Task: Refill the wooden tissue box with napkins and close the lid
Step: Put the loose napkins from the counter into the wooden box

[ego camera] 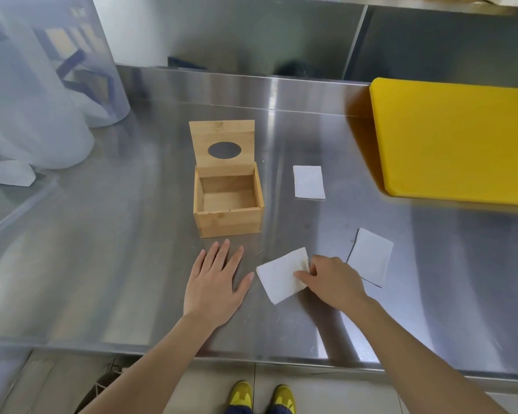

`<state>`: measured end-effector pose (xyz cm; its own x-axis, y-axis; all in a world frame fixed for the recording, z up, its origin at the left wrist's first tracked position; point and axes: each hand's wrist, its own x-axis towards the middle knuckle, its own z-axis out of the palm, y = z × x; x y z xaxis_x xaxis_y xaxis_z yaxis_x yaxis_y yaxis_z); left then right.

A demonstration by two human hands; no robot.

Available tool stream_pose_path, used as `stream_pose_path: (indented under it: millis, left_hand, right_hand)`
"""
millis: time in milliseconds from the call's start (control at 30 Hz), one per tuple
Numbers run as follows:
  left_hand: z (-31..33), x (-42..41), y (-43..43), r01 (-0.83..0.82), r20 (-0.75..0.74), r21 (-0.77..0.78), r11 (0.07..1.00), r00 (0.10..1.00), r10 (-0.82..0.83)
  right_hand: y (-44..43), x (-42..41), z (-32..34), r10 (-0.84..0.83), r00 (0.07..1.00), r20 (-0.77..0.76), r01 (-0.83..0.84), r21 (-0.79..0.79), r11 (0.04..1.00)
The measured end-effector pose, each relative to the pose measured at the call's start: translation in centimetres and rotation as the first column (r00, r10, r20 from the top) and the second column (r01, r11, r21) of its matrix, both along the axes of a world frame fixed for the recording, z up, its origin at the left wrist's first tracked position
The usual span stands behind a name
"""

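Note:
The wooden tissue box (pixel 228 218) stands in the middle of the steel table, empty inside. Its lid (pixel 223 143), with an oval hole, is raised upright at the back. Three white napkins lie to the right of the box. My right hand (pixel 331 280) pinches the right edge of the near napkin (pixel 280 274), lifting that edge a little. A second napkin (pixel 370 256) lies flat just right of that hand. The third napkin (pixel 308 182) lies farther back, beside the box. My left hand (pixel 216 282) rests flat on the table in front of the box, fingers spread, holding nothing.
A thick yellow board (pixel 458 141) lies at the right rear of the steel table (pixel 102 249). Translucent plastic containers (pixel 42 94) stand at the left rear. A steel backsplash rises behind. The table's front edge runs just below my forearms.

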<state>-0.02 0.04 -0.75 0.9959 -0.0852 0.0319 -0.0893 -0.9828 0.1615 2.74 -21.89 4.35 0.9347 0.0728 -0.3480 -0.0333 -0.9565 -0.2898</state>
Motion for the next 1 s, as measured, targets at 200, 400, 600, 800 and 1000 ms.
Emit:
stream_pose_path:
  millis: [200, 400, 600, 800, 1000]
  left_hand:
    - [0.0, 0.1, -0.2, 0.002, 0.008, 0.009, 1.000, 1.000, -0.002]
    - [0.1, -0.1, -0.2, -0.002, 0.028, -0.014, 1.000, 1.000, 0.003]
    - [0.0, -0.3, 0.0, -0.117, 0.042, -0.020, 0.993, 0.992, 0.118]
    - [-0.2, -0.3, 0.0, -0.139, 0.035, -0.010, 0.990, 0.990, 0.139]
    - [-0.4, -0.1, 0.0, -0.139, 0.036, -0.006, 0.990, 0.990, 0.139]
  right_hand:
    - [-1.2, 2.4, 1.8, 0.006, 0.999, 0.050, -0.011, 0.103, 0.995]
    - [1.4, 3.9, 2.6, 0.329, 0.935, 0.129, -0.342, 0.093, 0.935]
    - [2.5, 4.5, 1.7, 0.401, 0.915, 0.027, -0.401, -0.007, 0.916]
    - [2.4, 4.5, 1.3, 0.426, 0.904, -0.025, -0.427, -0.046, 0.903]
    - [2.2, 4.1, 1.5, 0.349, 0.930, -0.114, -0.349, 0.014, 0.937]
